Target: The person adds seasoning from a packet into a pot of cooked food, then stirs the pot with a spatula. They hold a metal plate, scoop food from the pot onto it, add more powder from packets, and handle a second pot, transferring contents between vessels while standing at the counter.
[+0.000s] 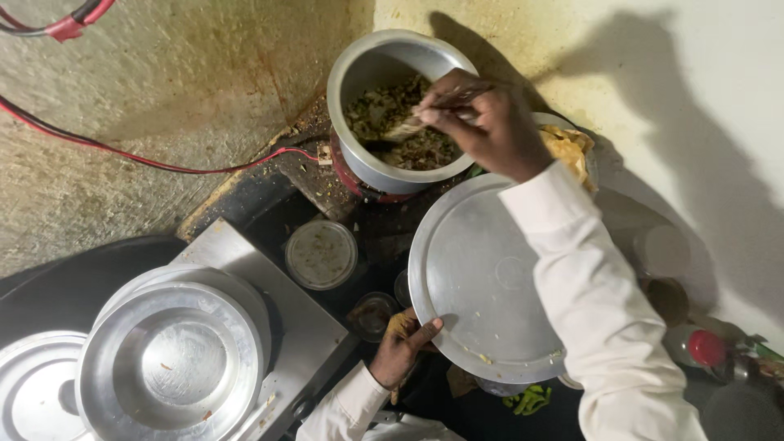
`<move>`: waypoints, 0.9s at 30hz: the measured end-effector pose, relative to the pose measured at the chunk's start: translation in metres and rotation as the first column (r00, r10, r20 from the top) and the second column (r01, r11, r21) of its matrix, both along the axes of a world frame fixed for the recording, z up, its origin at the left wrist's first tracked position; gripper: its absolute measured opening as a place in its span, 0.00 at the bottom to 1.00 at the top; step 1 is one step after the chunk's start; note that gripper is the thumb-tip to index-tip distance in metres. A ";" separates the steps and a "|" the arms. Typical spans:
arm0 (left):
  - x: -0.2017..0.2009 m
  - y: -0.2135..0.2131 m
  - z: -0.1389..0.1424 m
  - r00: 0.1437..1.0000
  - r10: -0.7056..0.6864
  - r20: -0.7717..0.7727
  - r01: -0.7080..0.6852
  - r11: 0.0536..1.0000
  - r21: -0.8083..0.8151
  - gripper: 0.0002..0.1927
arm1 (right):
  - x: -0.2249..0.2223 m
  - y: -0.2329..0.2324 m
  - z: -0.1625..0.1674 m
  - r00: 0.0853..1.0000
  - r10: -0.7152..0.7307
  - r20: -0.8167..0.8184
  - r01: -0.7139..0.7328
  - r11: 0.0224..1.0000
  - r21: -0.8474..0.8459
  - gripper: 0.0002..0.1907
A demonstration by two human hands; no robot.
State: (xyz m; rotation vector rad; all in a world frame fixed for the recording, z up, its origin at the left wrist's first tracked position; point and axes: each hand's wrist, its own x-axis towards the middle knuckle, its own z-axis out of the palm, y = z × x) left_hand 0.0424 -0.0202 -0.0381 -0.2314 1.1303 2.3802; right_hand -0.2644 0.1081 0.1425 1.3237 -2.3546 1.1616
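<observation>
Two bare hands, left hand, right hand, long white sleeves, loose cuffs at wrists

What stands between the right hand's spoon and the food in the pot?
Nothing visible. The right hand holds the spoon with its bowl already in the food inside the open pot. The lid is off, held below the pot by the left hand.

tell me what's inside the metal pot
The pot holds a dark chopped mix with green bits, and the right hand has a utensil in it. The hand covers part of the food; the bottom is hidden.
</observation>
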 end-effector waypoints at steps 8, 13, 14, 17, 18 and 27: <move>0.000 -0.001 0.000 1.000 0.005 0.016 -0.005 1.000 0.004 0.18 | -0.006 0.012 0.018 0.880 -0.457 -0.130 0.441 0.888 -0.130 0.08; -0.003 -0.001 0.004 1.000 -0.023 0.015 0.023 1.000 -0.021 0.18 | 0.043 0.003 0.014 0.952 -0.101 0.291 0.200 0.921 -0.335 0.08; -0.004 -0.001 0.004 1.000 -0.019 0.007 0.019 1.000 -0.014 0.18 | 0.045 0.003 0.012 0.960 -0.009 0.279 0.116 0.923 -0.368 0.08; -0.006 0.000 0.005 0.999 -0.032 -0.007 0.032 0.999 -0.003 0.18 | 0.031 0.003 0.004 0.984 -0.063 0.165 0.108 0.955 -0.278 0.09; -0.007 0.000 0.005 0.999 -0.035 -0.019 0.035 0.999 -0.011 0.18 | 0.020 0.005 0.002 0.986 -0.144 0.087 0.162 0.951 -0.264 0.07; -0.006 0.005 0.003 0.999 -0.032 -0.043 0.030 0.999 -0.037 0.19 | -0.014 -0.014 -0.016 0.910 -0.403 0.094 0.413 0.871 -0.265 0.08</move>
